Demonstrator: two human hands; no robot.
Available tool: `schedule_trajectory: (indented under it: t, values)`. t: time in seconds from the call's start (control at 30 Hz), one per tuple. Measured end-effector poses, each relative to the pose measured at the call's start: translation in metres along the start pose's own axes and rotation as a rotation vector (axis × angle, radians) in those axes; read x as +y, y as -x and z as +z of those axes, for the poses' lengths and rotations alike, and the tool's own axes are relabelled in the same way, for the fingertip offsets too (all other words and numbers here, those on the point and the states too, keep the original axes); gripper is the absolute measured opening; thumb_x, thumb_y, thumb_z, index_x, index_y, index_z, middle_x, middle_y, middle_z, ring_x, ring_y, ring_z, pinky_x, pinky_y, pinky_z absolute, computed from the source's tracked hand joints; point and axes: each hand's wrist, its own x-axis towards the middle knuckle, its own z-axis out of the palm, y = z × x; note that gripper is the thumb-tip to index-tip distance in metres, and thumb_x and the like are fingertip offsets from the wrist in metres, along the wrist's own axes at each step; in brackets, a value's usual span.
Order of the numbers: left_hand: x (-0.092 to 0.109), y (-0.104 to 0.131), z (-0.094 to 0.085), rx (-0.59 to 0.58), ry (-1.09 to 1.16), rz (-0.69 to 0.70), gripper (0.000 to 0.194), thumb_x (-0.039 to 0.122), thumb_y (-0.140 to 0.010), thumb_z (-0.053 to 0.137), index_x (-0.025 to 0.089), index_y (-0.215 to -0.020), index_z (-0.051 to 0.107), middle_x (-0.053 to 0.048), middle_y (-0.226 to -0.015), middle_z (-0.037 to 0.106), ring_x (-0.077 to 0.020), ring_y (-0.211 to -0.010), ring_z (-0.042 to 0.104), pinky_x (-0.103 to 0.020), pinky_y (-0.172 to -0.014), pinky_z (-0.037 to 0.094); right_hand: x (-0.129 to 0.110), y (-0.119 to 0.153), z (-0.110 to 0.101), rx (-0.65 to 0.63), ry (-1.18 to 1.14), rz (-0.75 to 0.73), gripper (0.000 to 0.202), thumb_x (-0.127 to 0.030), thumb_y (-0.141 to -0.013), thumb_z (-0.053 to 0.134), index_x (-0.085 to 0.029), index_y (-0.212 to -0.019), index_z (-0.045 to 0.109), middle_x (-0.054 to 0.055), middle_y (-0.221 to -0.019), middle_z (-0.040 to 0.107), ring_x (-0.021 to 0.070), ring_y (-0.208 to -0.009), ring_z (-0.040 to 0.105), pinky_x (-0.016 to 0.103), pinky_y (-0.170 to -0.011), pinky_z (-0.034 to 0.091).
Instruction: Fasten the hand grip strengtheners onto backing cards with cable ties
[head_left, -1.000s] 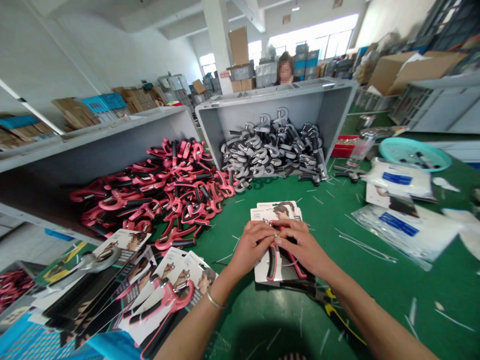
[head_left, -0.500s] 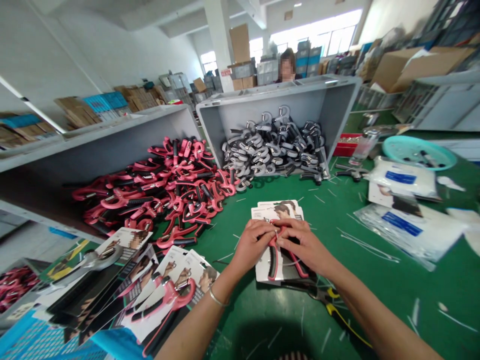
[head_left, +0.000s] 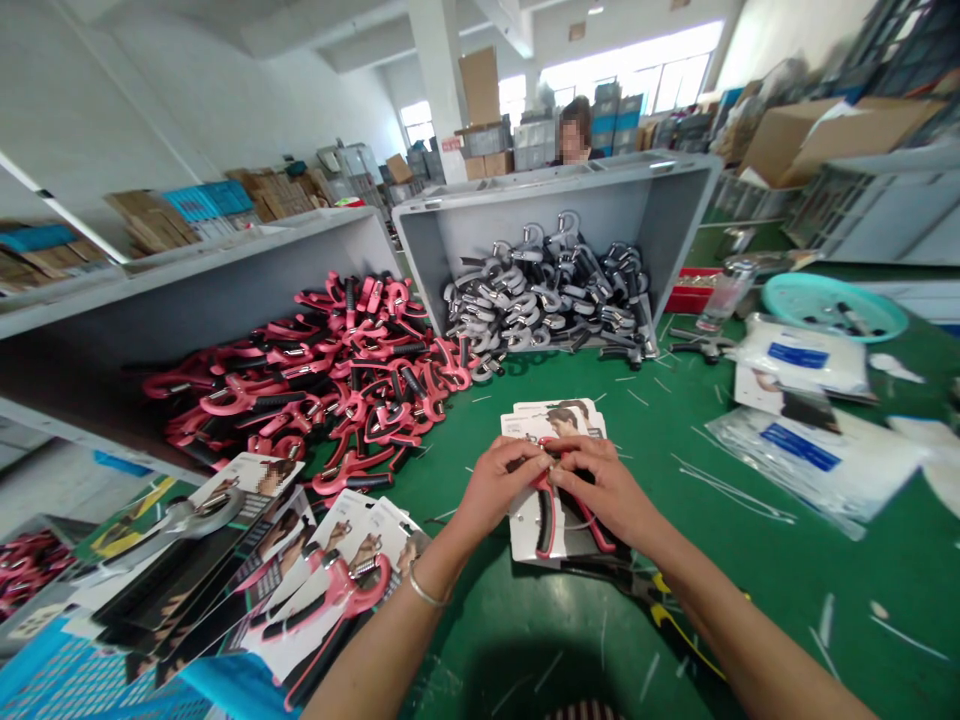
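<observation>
while lh (head_left: 501, 490) & rh (head_left: 600, 485) (curled) pinch pink gripper (head_left: 547, 522), card (head_left: 525, 515) edge beneath, table (head_left: 495, 398) room twd far bin (head_left: 555, 182)

Pink hand grip (head_left: 547, 515), partly hidden beneath hands (head_left: 606, 487), card (head_left: 523, 525), lettering illegibly small, left grey crate (head_left: 195, 315), cropped at left edge, blue basket (head_left: 82, 670), cropped at corner
</observation>
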Motion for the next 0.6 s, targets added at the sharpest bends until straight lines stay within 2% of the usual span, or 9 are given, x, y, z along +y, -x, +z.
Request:
schedule_trajectory:
  t: [0.07, 0.17, 0.3, 0.37, 0.5, 0.53, 0.6]
  values:
    - [0.007, -0.005, -0.001, 0.018, -0.062, -0.013, 0.013, 0.029, -0.089, 0.062, 0.023, -0.082, 0.072, -0.001, -0.086, 0.073, -0.0205, -0.092, 0.061, -0.037, -0.091, 0.045, 0.003, -0.001, -0.002, -0.024, -0.025, -0.031, 0.016, -0.035, -0.091, 0.057, -0.025, -0.086, 0.069, 0.003, -0.127, 0.064, 0.0256, -0.124, 0.050, 0.048, -0.109, 0.030]
    - [0.023, -0.006, 0.001, 0.094, -0.140, 0.040, 0.011, 0.021, -0.087, 0.062, 0.022, -0.077, 0.067, -0.001, -0.085, 0.072, -0.0210, -0.094, 0.061, -0.038, -0.093, 0.042, 0.007, -0.003, -0.004, -0.014, -0.050, -0.074, 0.013, -0.032, -0.091, 0.058, -0.027, -0.100, 0.066, 0.003, -0.126, 0.063, 0.0237, -0.124, 0.051, 0.046, -0.110, 0.030]
    - [0.040, 0.015, 0.016, 0.175, -0.166, 0.075, 0.012, 0.016, -0.090, 0.055, 0.021, -0.081, 0.061, -0.003, -0.087, 0.069, -0.0203, -0.093, 0.060, -0.037, -0.090, 0.043, 0.010, -0.005, -0.002, 0.015, -0.030, -0.097, 0.020, -0.027, -0.089, 0.059, -0.026, -0.109, 0.063, 0.005, -0.123, 0.063, 0.0233, -0.123, 0.051, 0.044, -0.107, 0.034]
    - [0.043, 0.032, 0.027, 0.121, -0.299, 0.147, 0.011, 0.016, -0.092, 0.051, 0.019, -0.087, 0.060, -0.006, -0.092, 0.067, -0.0214, -0.094, 0.058, -0.040, -0.091, 0.042, 0.010, -0.005, -0.001, 0.019, -0.030, -0.095, 0.026, -0.025, -0.088, 0.058, -0.026, -0.113, 0.062, 0.006, -0.123, 0.063, 0.0236, -0.122, 0.052, 0.044, -0.106, 0.036]
    - [0.038, 0.059, 0.042, -0.135, -0.614, 0.346, 0.017, 0.013, -0.094, 0.043, 0.016, -0.094, 0.060, -0.010, -0.096, 0.065, -0.0250, -0.095, 0.055, -0.045, -0.089, 0.043, 0.012, -0.009, 0.001, -0.010, -0.047, -0.081, 0.026, -0.025, -0.086, 0.058, -0.025, -0.111, 0.063, 0.006, -0.124, 0.064, 0.0248, -0.124, 0.051, 0.047, -0.107, 0.035]
    - [0.038, 0.062, 0.042, -0.162, -0.651, 0.365, 0.018, 0.012, -0.094, 0.043, 0.016, -0.094, 0.060, -0.010, -0.096, 0.064, -0.0253, -0.096, 0.055, -0.045, -0.089, 0.043, 0.011, -0.009, 0.000, -0.013, -0.053, -0.079, 0.024, -0.026, -0.085, 0.059, -0.025, -0.108, 0.063, 0.006, -0.123, 0.064, 0.0248, -0.124, 0.051, 0.047, -0.107, 0.036]
    - [0.041, 0.067, 0.037, -0.119, -0.676, 0.319, 0.013, 0.018, -0.094, 0.049, 0.016, -0.100, 0.060, -0.011, -0.106, 0.063, -0.0274, -0.105, 0.053, -0.047, -0.094, 0.041, 0.009, -0.005, -0.003, 0.012, -0.049, -0.077, 0.018, -0.028, -0.086, 0.059, -0.024, -0.103, 0.063, 0.006, -0.122, 0.064, 0.0248, -0.121, 0.053, 0.046, -0.105, 0.037]
